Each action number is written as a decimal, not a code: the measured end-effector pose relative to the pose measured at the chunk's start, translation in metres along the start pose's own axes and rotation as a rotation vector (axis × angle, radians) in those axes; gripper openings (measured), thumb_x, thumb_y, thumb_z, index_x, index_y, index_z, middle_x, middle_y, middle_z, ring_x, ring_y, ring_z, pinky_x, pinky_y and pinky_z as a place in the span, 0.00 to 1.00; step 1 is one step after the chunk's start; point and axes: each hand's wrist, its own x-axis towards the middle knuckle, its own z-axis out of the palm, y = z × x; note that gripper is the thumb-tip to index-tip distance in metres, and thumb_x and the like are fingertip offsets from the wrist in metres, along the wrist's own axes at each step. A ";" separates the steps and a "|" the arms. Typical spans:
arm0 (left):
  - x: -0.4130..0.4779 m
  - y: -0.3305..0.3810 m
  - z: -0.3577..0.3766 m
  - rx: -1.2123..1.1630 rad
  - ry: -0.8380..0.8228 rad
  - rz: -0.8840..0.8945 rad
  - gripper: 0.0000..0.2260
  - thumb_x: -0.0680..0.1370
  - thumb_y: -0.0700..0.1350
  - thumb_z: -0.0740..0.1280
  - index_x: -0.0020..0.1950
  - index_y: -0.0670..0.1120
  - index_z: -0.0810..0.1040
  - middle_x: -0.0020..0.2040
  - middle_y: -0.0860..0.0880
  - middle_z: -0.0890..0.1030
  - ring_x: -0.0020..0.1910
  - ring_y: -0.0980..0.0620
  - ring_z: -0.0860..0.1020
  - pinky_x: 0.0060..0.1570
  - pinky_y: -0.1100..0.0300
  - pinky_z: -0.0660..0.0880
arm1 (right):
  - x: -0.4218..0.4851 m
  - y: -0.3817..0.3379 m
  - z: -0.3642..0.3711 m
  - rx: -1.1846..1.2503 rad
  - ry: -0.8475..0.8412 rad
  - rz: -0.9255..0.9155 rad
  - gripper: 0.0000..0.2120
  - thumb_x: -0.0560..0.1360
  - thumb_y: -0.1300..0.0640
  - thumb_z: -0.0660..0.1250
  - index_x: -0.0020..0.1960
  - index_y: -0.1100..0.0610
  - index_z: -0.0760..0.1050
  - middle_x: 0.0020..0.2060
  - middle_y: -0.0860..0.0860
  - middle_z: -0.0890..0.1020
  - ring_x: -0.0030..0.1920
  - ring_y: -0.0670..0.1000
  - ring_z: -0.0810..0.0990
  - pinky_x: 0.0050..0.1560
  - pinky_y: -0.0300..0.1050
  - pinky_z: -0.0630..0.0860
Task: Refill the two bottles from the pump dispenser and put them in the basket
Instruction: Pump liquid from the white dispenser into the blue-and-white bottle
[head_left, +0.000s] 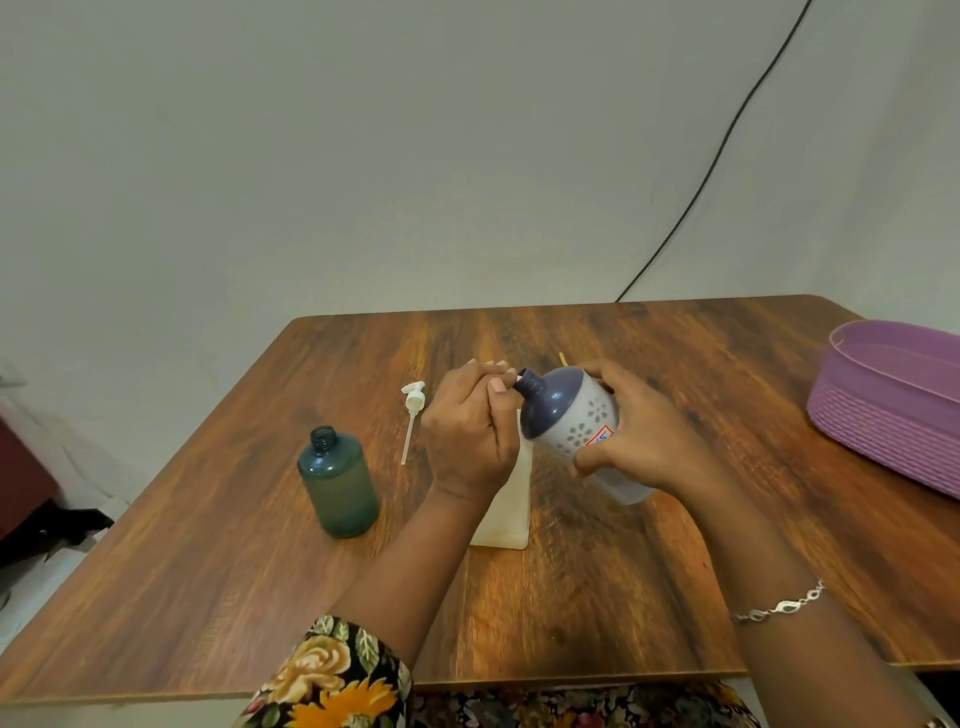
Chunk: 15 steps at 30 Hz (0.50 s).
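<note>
The left hand sits on top of the pump dispenser, its grip closed tight with the fingers curled over the head so that the pump itself is hidden. Only the pale, squarish body shows below the wrist, standing on the table. The thumb lies right beside the mouth of the white and navy bottle.

The right hand has that bottle in a full grip, fingers wrapped over the top of its white body and the thumb underneath. It is held off the table and tipped to the left, its open dark neck right up against the left hand's fingers. Whether anything is running into it I cannot tell.

The teal bottle stands upright and uncapped to the left, apart from both hands. Between it and the left hand a loose white pump top with its long tube lies flat on the wood. The purple basket sits at the right edge of the table, well apart from the bottles. A thin bracelet circles the right wrist, and a black cable runs down the wall behind
</note>
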 end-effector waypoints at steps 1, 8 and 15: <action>0.004 0.001 0.000 -0.001 -0.005 0.005 0.17 0.77 0.40 0.54 0.40 0.36 0.81 0.39 0.42 0.82 0.39 0.48 0.80 0.40 0.59 0.75 | 0.000 0.000 -0.001 0.009 0.004 -0.003 0.37 0.59 0.62 0.77 0.63 0.51 0.67 0.52 0.46 0.70 0.52 0.47 0.71 0.43 0.39 0.70; 0.004 0.007 0.000 0.018 0.023 -0.008 0.17 0.77 0.39 0.55 0.40 0.36 0.81 0.39 0.43 0.82 0.38 0.48 0.80 0.41 0.56 0.77 | 0.000 -0.001 -0.004 -0.023 0.023 -0.010 0.38 0.59 0.62 0.77 0.64 0.51 0.66 0.51 0.45 0.69 0.49 0.46 0.70 0.39 0.36 0.67; 0.006 0.005 -0.001 0.039 -0.042 0.012 0.17 0.77 0.40 0.55 0.38 0.37 0.80 0.37 0.43 0.81 0.35 0.48 0.79 0.35 0.58 0.74 | -0.001 0.001 -0.002 -0.014 0.007 0.010 0.38 0.58 0.61 0.78 0.64 0.51 0.66 0.52 0.46 0.70 0.51 0.48 0.71 0.42 0.41 0.69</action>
